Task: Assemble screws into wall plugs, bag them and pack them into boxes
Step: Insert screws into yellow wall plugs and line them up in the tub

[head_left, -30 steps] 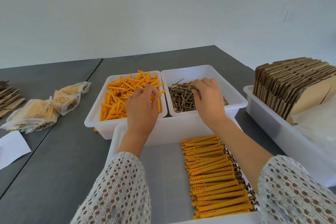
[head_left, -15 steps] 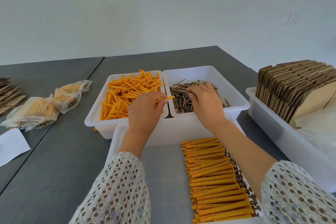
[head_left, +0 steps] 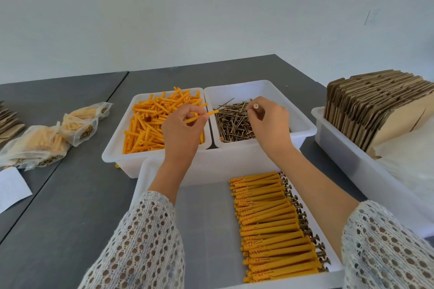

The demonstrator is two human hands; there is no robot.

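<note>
My left hand (head_left: 182,134) pinches one orange wall plug (head_left: 203,116), its tip pointing right over the gap between two white bins. The left bin (head_left: 112,155) holds loose orange plugs (head_left: 150,129); the right bin (head_left: 303,122) holds loose brass screws (head_left: 232,124). Above the screw bin my right hand (head_left: 270,124) holds a single screw (head_left: 256,107) between thumb and fingers, head towards me. A nearer white tray (head_left: 202,230) carries a neat row of assembled plugs with screws (head_left: 272,223) along its right side.
Filled clear bags (head_left: 47,141) lie on the grey table at left, with a white paper slip (head_left: 10,187) and flat cardboard at the far left edge. A white bin (head_left: 347,166) at right holds upright flattened cardboard boxes (head_left: 380,103) and clear plastic.
My left hand lifted a plug out of the plug bin and swung it right. My right hand picked a screw from the pile and raised it. The camera shifted slightly.
</note>
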